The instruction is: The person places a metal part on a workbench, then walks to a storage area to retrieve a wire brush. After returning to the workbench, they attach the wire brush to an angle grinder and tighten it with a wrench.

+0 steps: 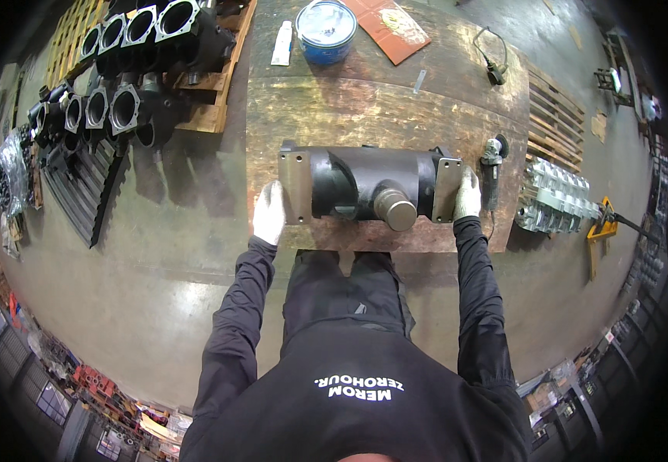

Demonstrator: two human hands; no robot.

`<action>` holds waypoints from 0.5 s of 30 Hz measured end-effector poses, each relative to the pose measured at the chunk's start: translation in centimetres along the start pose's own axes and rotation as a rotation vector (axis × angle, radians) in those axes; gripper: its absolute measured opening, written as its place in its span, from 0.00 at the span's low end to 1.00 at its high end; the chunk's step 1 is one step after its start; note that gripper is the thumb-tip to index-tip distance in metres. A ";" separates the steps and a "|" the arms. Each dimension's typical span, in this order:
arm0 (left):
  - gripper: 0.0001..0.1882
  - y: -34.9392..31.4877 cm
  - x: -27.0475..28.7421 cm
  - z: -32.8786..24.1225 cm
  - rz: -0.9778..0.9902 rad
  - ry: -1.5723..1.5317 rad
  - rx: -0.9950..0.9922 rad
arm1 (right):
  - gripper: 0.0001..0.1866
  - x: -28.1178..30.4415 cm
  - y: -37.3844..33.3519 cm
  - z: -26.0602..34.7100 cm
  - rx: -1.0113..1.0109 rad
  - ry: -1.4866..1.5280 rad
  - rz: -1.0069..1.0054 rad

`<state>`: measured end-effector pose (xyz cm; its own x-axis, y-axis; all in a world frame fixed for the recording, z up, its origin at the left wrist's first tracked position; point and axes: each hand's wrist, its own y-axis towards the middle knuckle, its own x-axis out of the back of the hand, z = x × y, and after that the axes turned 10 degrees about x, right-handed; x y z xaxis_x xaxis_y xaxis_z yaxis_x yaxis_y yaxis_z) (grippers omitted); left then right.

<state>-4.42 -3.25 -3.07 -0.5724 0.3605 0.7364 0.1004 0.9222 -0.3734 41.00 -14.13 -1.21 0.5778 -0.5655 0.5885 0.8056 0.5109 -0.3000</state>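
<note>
Black pipe [369, 173] lies on the table [288, 108], grinder [492, 173] untouched; left hand [270, 214] at nine o'clock, right hand [467, 196] three; can't tell if fingers pinch.

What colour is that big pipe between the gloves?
The pipe is mostly black, best in the head view.

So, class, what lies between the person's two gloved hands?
The head view shows a black cylindrical metal part between the left hand and right hand.

The left hand [270, 209] and right hand [467, 195] wear white gloves [268, 223]. The black shirt [365, 350] has white letters [360, 390] and wrinkly dark sleeves [243, 296]. The pants [311, 292] are dark too.
</note>
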 end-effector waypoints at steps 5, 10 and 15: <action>0.20 -0.7 -0.9 3.2 -0.087 -0.653 0.302 | 0.21 2.6 -3.8 -4.5 0.126 0.246 -0.291; 0.18 -3.7 -1.1 7.5 -0.134 -0.431 0.425 | 0.17 7.5 -10.8 -11.8 -0.037 0.028 -0.327; 0.13 -8.2 1.5 3.4 -0.332 0.076 0.081 | 0.15 10.1 -16.4 -17.2 -0.175 0.159 -0.286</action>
<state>-8.84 -10.74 -0.81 -0.5009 0.0551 0.8637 -0.1478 0.9779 -0.1481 35.87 -39.37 -3.24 0.3282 -0.7699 0.5474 0.9397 0.2069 -0.2724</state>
